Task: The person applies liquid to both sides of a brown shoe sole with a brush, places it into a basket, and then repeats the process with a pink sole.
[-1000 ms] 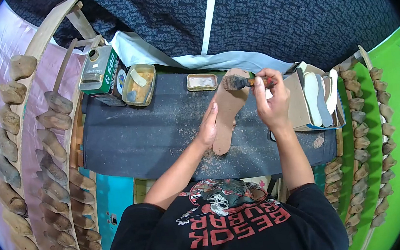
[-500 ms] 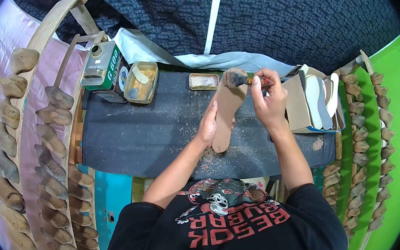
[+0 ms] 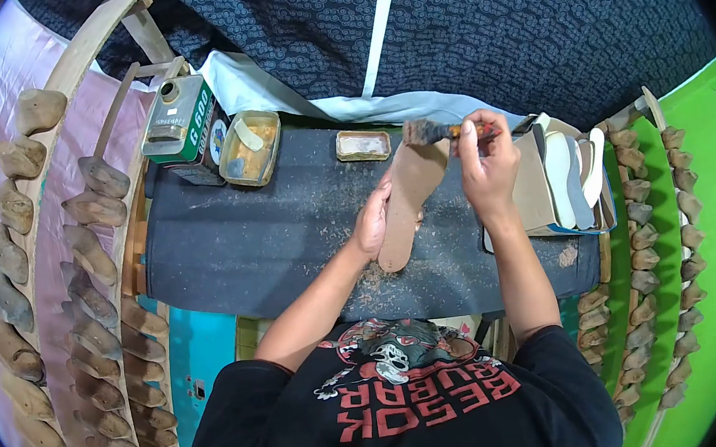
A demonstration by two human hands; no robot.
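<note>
A brown shoe insole (image 3: 411, 192) is held tilted above the table by my left hand (image 3: 373, 219), whose thumb lies along its near edge while fingertips show at the opposite edge. My right hand (image 3: 489, 160) is closed around the handle of a dark-bristled brush (image 3: 429, 132). The bristles are at the wide upper end of the insole, seemingly touching it. Behind the insole sits a small shallow tray (image 3: 364, 145) with pale contents.
The dark-covered table (image 3: 229, 246) carries scattered shavings. At back left stand a metal can (image 3: 180, 129) and a tub of yellowish glue (image 3: 253, 152). A box of insoles (image 3: 565, 184) sits on the right. Racks of wooden shoe lasts (image 3: 90, 330) flank both sides.
The brush has swung from pointing down on the insole to lying more level across its upper end. My right hand has shifted slightly right; my left hand stays nearly still.
</note>
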